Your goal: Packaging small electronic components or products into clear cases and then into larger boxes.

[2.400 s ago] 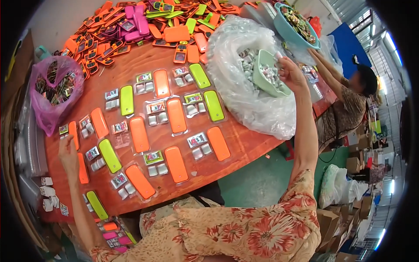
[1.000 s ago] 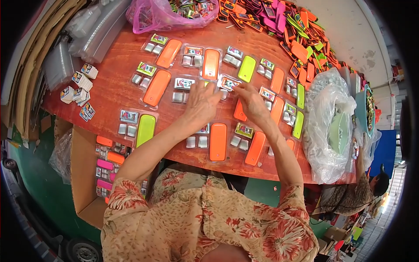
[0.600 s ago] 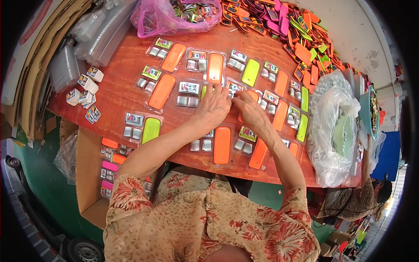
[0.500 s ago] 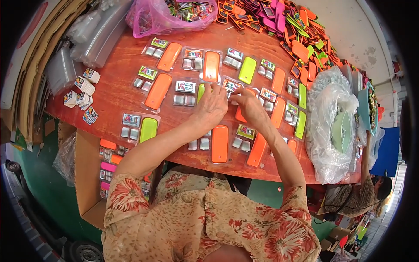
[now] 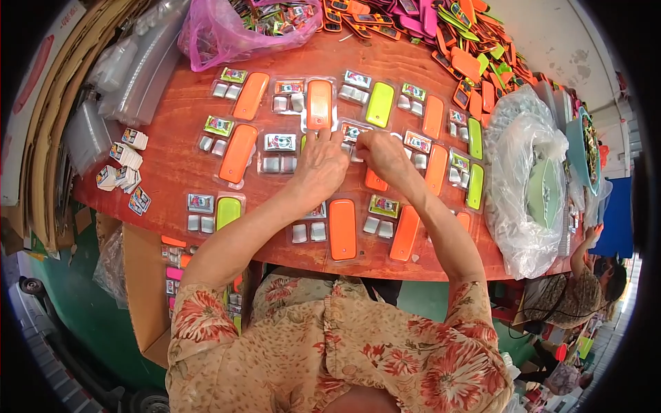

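Clear plastic blister trays lie in rows on the table, each with a phone-shaped plastic case, a small printed packet and silvery-white pieces. My left hand (image 5: 322,164) covers part of a tray with a green case. Its fingers are bent together, fingertips at the lower end of an orange case (image 5: 319,103); what they hold, if anything, is hidden. Beside it, my right hand (image 5: 385,157) is closed in a pinch next to a printed packet (image 5: 354,131), above a mostly covered orange case (image 5: 376,180). Whatever is in that pinch does not show.
A pink plastic bag (image 5: 237,38) of small packets stands at the back. Loose toy phones (image 5: 475,62) pile up at back right. Clear bags (image 5: 516,172) surround a green bowl (image 5: 544,194). Card stacks (image 5: 126,155) sit left; a cardboard box (image 5: 148,289) stands below. Another person (image 5: 571,296) is at right.
The view has shifted slightly, so the table appears moved left and up. My right hand has turned and its fingers are curled more; my left hand stays over the same tray.
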`<action>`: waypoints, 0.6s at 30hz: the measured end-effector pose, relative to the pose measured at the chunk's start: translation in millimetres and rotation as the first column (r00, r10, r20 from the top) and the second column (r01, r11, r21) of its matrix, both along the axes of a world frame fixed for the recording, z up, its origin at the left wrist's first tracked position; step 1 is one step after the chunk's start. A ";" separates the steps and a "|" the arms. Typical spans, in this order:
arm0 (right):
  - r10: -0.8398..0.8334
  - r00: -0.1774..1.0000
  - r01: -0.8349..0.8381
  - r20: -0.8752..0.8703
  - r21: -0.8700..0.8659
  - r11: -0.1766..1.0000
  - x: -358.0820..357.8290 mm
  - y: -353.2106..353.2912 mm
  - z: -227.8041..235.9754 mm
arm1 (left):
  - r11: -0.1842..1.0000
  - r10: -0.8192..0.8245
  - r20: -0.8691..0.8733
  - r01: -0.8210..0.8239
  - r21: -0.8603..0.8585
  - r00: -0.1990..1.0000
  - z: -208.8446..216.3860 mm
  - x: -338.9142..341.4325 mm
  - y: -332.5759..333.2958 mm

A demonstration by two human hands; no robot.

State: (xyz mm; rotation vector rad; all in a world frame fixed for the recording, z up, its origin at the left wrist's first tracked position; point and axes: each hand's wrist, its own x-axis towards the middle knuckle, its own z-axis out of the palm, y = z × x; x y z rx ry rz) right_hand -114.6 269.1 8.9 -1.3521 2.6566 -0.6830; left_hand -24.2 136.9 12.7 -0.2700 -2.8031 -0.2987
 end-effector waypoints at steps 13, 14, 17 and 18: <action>0.079 0.996 -0.085 0.034 0.211 0.974 1.8 -7.9 16.7 | 0.977 0.147 0.076 -0.156 0.143 0.986 -2.6 -1.9 8.7; 0.049 0.992 -0.076 0.118 0.235 0.969 -0.5 -10.9 28.0 | 0.976 0.147 0.086 -0.158 0.149 0.985 -1.1 -0.5 8.6; 0.011 0.988 -0.019 0.153 0.049 0.999 -12.9 -38.5 42.0 | 0.966 0.173 0.011 -0.172 0.192 0.985 -11.8 -1.3 8.1; 0.028 0.987 -0.021 0.158 -0.045 0.999 -18.5 -52.7 43.9 | 0.960 0.173 -0.034 -0.160 0.230 0.984 -11.8 -0.7 6.4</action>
